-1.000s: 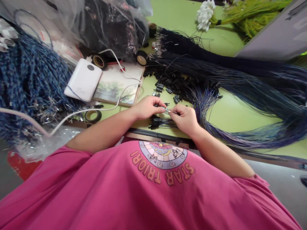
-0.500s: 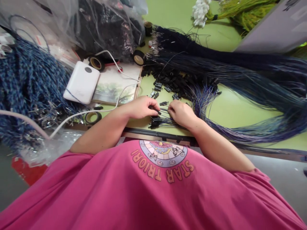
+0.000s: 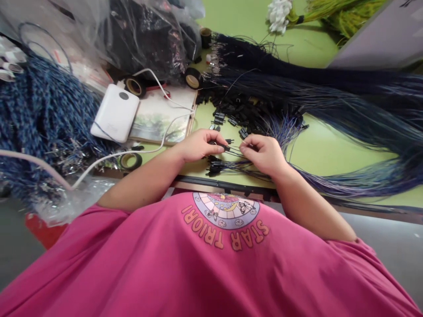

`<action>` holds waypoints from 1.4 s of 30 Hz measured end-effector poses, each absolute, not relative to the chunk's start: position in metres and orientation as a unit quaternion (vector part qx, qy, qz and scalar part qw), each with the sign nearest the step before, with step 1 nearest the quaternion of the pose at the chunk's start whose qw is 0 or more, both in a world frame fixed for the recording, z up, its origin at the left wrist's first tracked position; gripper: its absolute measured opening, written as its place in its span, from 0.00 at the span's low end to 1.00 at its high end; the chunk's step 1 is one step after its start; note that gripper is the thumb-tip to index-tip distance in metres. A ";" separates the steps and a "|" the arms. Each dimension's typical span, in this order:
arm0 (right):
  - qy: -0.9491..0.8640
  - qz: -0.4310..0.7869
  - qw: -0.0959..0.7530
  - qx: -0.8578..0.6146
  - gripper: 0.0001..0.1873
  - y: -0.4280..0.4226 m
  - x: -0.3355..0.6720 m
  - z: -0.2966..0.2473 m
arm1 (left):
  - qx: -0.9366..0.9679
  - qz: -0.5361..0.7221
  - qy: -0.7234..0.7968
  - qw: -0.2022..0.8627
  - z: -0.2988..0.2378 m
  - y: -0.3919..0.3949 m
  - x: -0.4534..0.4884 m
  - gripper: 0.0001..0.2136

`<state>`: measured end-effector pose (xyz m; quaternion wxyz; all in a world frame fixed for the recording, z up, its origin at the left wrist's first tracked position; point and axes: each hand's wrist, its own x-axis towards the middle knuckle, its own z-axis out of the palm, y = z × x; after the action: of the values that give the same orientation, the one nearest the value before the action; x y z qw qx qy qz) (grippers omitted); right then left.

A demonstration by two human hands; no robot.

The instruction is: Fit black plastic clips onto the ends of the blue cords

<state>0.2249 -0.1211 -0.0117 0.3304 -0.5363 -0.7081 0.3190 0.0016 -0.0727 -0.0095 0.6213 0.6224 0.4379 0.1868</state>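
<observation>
My left hand (image 3: pixel 198 144) is closed in a pinch on a small black connector (image 3: pixel 225 148) just above the green table (image 3: pixel 317 149). A few centimetres to its right, my right hand (image 3: pixel 264 153) pinches thin blue wires (image 3: pixel 236 152) that run into that connector. A small bunch of finished wires with black connectors (image 3: pixel 216 167) lies under my hands near the table's front edge. Loose black connectors (image 3: pixel 244 115) are piled just beyond my hands. Long blue wire bundles (image 3: pixel 346 114) sweep off to the right.
A white power bank (image 3: pixel 115 112) with a white cable lies on a picture board (image 3: pixel 161 116) at the left. Tape rolls (image 3: pixel 192 80) sit nearby, and another roll (image 3: pixel 130 161) near my left arm. Heaped blue twisted wires (image 3: pixel 42 119) and plastic bags (image 3: pixel 145 35) fill the left.
My hands dropped to the bunch on the table half a second ago, then lifted and drew slightly apart. My left hand now holds a connector with wires stretched to my right hand.
</observation>
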 end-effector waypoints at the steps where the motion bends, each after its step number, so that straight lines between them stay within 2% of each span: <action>1: -0.696 0.318 0.331 -0.552 0.09 -0.121 0.227 -0.012 | 0.612 0.186 0.440 0.630 -0.010 -0.073 0.002 0.10; 7: -0.676 0.361 0.317 -0.559 0.11 -0.122 0.230 -0.011 | 0.575 0.196 0.448 0.656 -0.015 -0.072 0.002 0.10; 18: -0.662 0.349 0.304 -0.589 0.11 -0.123 0.222 -0.011 | 0.622 0.194 0.469 0.597 -0.015 -0.073 0.003 0.12; 29: -0.702 0.342 0.255 -0.570 0.12 -0.125 0.211 -0.022 | 0.663 0.190 0.454 0.564 -0.018 -0.077 0.011 0.12; 31: -0.693 0.381 0.253 -0.557 0.13 -0.124 0.214 -0.021 | 0.682 0.163 0.429 0.570 -0.014 -0.074 0.004 0.12; 34: -0.667 0.492 0.241 -0.505 0.12 -0.122 0.218 -0.021 | 0.749 0.034 0.343 0.566 -0.001 -0.068 -0.011 0.10; 37: -0.614 0.568 0.245 -0.490 0.12 -0.120 0.219 -0.024 | 0.799 -0.058 0.278 0.531 0.011 -0.062 -0.023 0.15; 39: -0.586 0.577 0.255 -0.509 0.14 -0.119 0.218 -0.026 | 0.785 -0.011 0.312 0.536 0.012 -0.061 -0.024 0.16; 42: -0.574 0.568 0.262 -0.528 0.15 -0.120 0.216 -0.026 | 0.674 0.124 0.432 0.587 0.007 -0.065 -0.015 0.16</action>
<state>0.2163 -0.1200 -0.0263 0.2625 -0.5278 -0.5742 0.5682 -0.0155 -0.0646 0.0066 0.5870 0.6736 0.4317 0.1236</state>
